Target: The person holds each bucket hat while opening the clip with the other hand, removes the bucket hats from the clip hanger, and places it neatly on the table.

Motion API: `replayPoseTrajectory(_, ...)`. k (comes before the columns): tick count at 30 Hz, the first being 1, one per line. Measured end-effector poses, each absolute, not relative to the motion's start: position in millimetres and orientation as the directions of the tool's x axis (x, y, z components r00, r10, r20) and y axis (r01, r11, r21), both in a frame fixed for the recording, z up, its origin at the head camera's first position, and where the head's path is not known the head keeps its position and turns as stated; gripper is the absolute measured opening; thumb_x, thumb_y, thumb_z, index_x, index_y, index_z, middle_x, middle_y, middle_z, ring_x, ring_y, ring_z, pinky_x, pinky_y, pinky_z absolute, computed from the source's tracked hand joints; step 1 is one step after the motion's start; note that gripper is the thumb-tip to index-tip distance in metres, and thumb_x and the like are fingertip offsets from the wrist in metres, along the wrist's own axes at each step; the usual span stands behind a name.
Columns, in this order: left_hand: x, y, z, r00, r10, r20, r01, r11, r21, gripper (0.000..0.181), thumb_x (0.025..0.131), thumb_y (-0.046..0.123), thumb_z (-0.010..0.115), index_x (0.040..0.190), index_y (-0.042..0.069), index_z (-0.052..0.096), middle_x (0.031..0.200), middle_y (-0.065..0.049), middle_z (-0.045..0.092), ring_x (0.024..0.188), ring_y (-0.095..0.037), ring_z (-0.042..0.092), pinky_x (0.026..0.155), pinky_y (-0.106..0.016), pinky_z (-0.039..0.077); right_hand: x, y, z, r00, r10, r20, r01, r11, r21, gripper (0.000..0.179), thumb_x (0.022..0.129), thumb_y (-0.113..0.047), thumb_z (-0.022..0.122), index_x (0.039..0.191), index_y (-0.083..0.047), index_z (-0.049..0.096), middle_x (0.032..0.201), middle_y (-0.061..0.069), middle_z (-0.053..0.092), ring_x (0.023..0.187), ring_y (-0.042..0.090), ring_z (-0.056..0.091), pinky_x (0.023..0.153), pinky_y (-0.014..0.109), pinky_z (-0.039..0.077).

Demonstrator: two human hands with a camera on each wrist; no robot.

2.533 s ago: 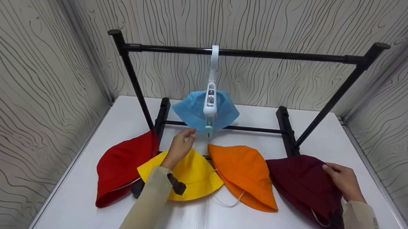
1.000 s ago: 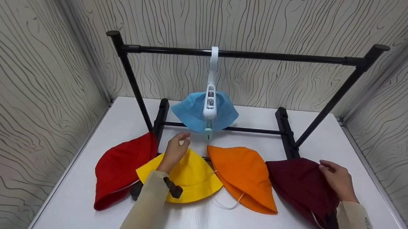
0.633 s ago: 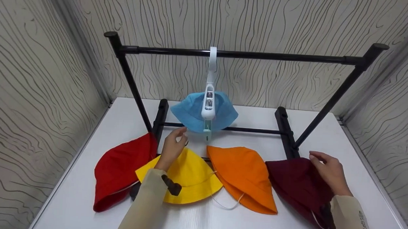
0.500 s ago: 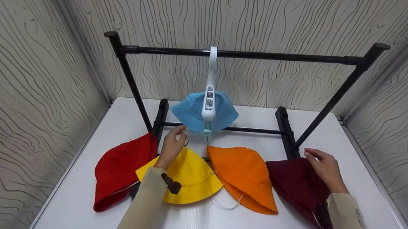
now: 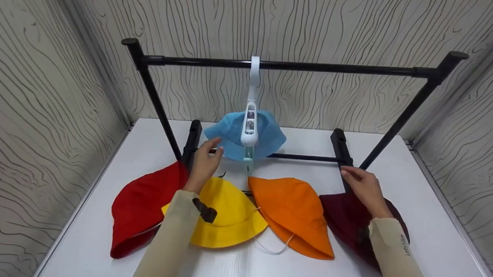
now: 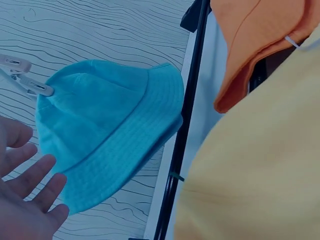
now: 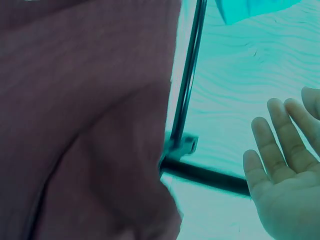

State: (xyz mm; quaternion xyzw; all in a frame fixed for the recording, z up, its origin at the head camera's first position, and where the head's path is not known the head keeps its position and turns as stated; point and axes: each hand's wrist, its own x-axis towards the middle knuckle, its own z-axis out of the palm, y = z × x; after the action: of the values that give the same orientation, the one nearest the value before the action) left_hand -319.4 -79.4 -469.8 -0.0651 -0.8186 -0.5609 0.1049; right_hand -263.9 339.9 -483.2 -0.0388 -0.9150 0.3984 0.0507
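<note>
A light blue bucket hat (image 5: 271, 135) hangs under the rack's top bar, held by a white clip hanger (image 5: 250, 134). My left hand (image 5: 204, 165) is beside its left brim with fingers loosely bent and holding nothing; whether it touches the brim cannot be told. In the left wrist view, the clip (image 6: 40, 86) grips the crown of the blue hat (image 6: 105, 120). My right hand (image 5: 365, 190) hovers over the maroon bucket hat (image 5: 344, 215), partly hiding it. The right wrist view shows that hand (image 7: 287, 185) with fingers extended and nothing in them.
A black rack (image 5: 314, 67) stands on the white table (image 5: 233, 269). Red (image 5: 145, 204), yellow (image 5: 228, 203) and orange (image 5: 293, 210) bucket hats lie along its front, left of the maroon one. Patterned walls (image 5: 316, 26) enclose the back and sides.
My right hand has moved left and forward from the maroon hat's right side to above it. My left hand has shifted slightly left and up, toward the blue hat's brim.
</note>
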Motion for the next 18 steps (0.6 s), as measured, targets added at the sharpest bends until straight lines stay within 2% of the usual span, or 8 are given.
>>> replayPoseTrajectory(2, -321.7, -78.5, -465.8, -0.965, -0.013, 0.261, 0.237, 0.375, 0.896, 0.038, 0.098, 0.014, 0.053, 0.133, 0.001, 0.053, 0.136, -0.015, 0.055, 0.123, -0.031, 0.051, 0.107, -0.044, 0.042, -269.0, 332.3, -482.3, -0.993, 0.102, 0.063, 0.021, 0.664, -0.747, 0.05, 0.099, -0.04, 0.05, 0.13, -0.003, 0.058, 0.13, 0.021, 0.059, 0.118, 0.034, 0.056, 0.101, 0.039, 0.046)
replayPoseTrajectory(9, -332.9, -74.7, -455.2, -0.958, -0.023, 0.287, 0.254, 0.402, 0.88, 0.038, 0.099, 0.015, 0.052, 0.134, 0.002, 0.053, 0.137, -0.015, 0.054, 0.127, -0.03, 0.049, 0.111, -0.044, 0.038, -285.8, 307.1, -480.2, -0.995, 0.073, 0.075, -0.015, 0.607, -0.795, 0.05, 0.098, -0.039, 0.052, 0.13, -0.001, 0.058, 0.13, 0.019, 0.06, 0.117, 0.031, 0.056, 0.101, 0.038, 0.047)
replayPoseTrajectory(11, -336.0, -73.3, -451.9, -0.952, -0.02, 0.304, 0.271, 0.404, 0.874, 0.038, 0.099, 0.015, 0.052, 0.134, 0.001, 0.053, 0.137, -0.015, 0.054, 0.127, -0.03, 0.048, 0.111, -0.043, 0.037, -290.4, 300.8, -479.1, -0.995, 0.059, 0.076, -0.027, 0.591, -0.806, 0.051, 0.098, -0.039, 0.053, 0.131, -0.001, 0.057, 0.132, 0.019, 0.059, 0.12, 0.032, 0.055, 0.103, 0.046, 0.044)
replayPoseTrajectory(18, -345.3, -71.6, -439.5, -0.942, 0.001, 0.334, 0.305, 0.414, 0.858, 0.039, 0.098, 0.016, 0.053, 0.135, 0.002, 0.052, 0.139, -0.014, 0.052, 0.132, -0.027, 0.046, 0.114, -0.042, 0.034, -307.8, 278.6, -470.9, -0.996, 0.018, 0.093, -0.066, 0.572, -0.817, 0.048, 0.099, -0.035, 0.053, 0.135, -0.003, 0.054, 0.135, 0.018, 0.056, 0.126, 0.033, 0.051, 0.106, 0.047, 0.042)
